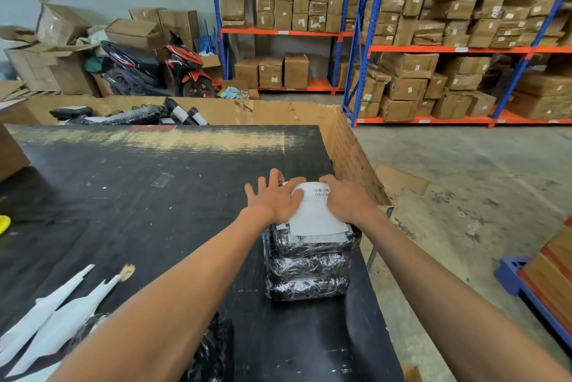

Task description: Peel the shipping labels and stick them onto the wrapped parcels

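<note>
At the right edge of the black tabletop [130,183] we see both hands flat on a white shipping label [312,214] that lies on top of a stack of wrapped parcels [306,267]. The left hand [275,199] has its fingers spread and straight, pressing the label's left side; the right hand [343,199] lies palm down on the right side, fingers bent over the far edge of the label, gripping nothing that we can make out. The label is smooth paper with a small barcode near its far end, and its near corner lifts a little off the wrap. The parcels are blocky, bound in glossy black crinkled film that catches the light, three layers showing one above another. The tabletop is a dark board, scuffed and worn to pale streaks along its far side. Near its left front corner lie white backing strips [52,316], long and pointed. Beyond the tabletop stands a large open cardboard bin [278,112] holding more black-wrapped parcels. The floor [464,171] is bare grey concrete. Blue and orange racking [359,41] carries rows of brown cartons, and a red and black scooter [161,69] stands among loose boxes by the wall.
</note>
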